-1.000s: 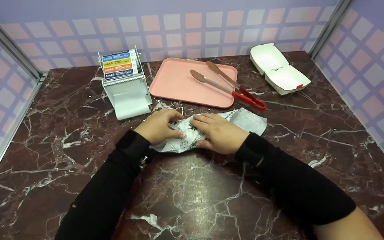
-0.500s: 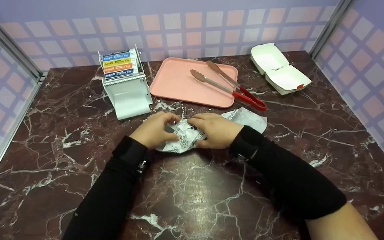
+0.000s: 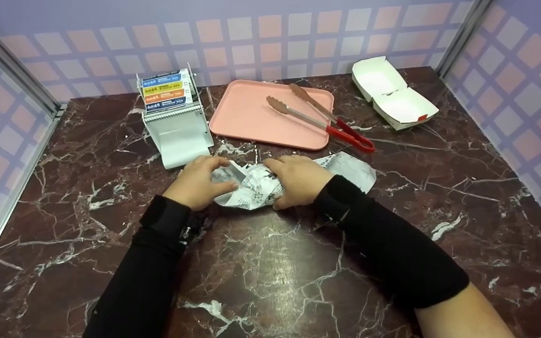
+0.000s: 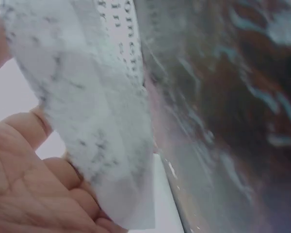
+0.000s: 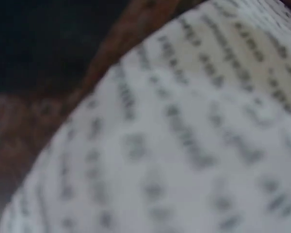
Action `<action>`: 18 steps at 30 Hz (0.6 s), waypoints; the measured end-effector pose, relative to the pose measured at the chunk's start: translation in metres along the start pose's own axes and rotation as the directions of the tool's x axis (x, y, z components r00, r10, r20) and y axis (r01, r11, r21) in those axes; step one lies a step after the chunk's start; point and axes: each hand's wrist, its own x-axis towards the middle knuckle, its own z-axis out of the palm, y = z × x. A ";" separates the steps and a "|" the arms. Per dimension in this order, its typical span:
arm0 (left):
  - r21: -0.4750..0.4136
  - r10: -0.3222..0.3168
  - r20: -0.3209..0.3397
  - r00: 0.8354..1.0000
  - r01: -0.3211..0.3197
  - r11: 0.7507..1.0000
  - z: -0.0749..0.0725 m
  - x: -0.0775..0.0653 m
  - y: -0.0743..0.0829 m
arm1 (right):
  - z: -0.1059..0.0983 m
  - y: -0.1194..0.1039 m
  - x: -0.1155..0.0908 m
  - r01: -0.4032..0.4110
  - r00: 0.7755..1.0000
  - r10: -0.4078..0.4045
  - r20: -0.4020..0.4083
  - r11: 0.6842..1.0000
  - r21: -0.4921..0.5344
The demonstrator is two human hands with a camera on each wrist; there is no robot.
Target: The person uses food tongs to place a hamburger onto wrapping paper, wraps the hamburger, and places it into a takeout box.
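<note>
Crumpled white printed wrapping paper (image 3: 257,188) lies bunched on the dark marbled table, with one loose end spread to the right. My right hand (image 3: 301,180) grips the bundle's right part, fingers on the far side and thumb on the near side. At the left end, my left hand (image 3: 196,183) curves loosely around an upturned flap, with a gap between thumb and index finger. The left wrist view shows the flap of paper (image 4: 92,121) in front of the left fingers (image 4: 63,172). Printed paper (image 5: 160,160) fills much of the right wrist view. Whatever the paper wraps is hidden.
Behind the paper sits a pink tray (image 3: 242,122), with red-handled tongs (image 3: 341,129) lying across its right side. A metal dispenser (image 3: 181,134) holding colourful labelled packs stands back left. An opened white carton (image 3: 402,105) is at the back right. Patterned walls enclose the table.
My left hand has slid left, away from the bundle's middle, uncovering the raised flap. My right hand has shifted slightly left and its fingers have curled more around the paper.
</note>
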 end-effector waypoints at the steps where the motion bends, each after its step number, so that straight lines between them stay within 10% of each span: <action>1: 0.006 -0.013 -0.007 1.000 0.013 1.000 0.000 0.000 -0.002 | 0.001 0.000 0.000 -0.009 1.000 0.009 -0.008 1.000 -0.003; 18: 0.006 -0.125 0.042 0.991 0.125 0.992 -0.004 0.000 -0.012 | -0.002 -0.002 -0.013 0.036 0.998 -0.036 -0.045 0.999 0.010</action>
